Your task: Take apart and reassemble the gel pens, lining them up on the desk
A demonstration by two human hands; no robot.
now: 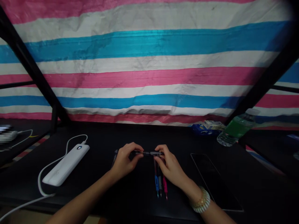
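Observation:
Between my hands a dark pen with a clear barrel and grey grip [146, 153] is held level above the black tabletop. My left hand [126, 158] pinches its left end between thumb and fingers. Its right end sits in the pinch of my right hand [168, 161], whose wrist wears a beaded bracelet [201, 200]. Below and partly behind the right hand lie a blue pen [156, 183], a grey pen [160, 182] and a pink pen [165, 184], side by side with their tips toward me. A dark object [114, 158] shows just left of my left hand, mostly hidden.
On the left lies a white power bank [66, 165] with a white cable [40, 174] plugged in. A dark tablet or phone [215, 180] lies at right. Behind it are a green-labelled bottle [237, 129] and a blue packet [203, 130]. Black frame bars [35, 68] flank a striped sheet [149, 45].

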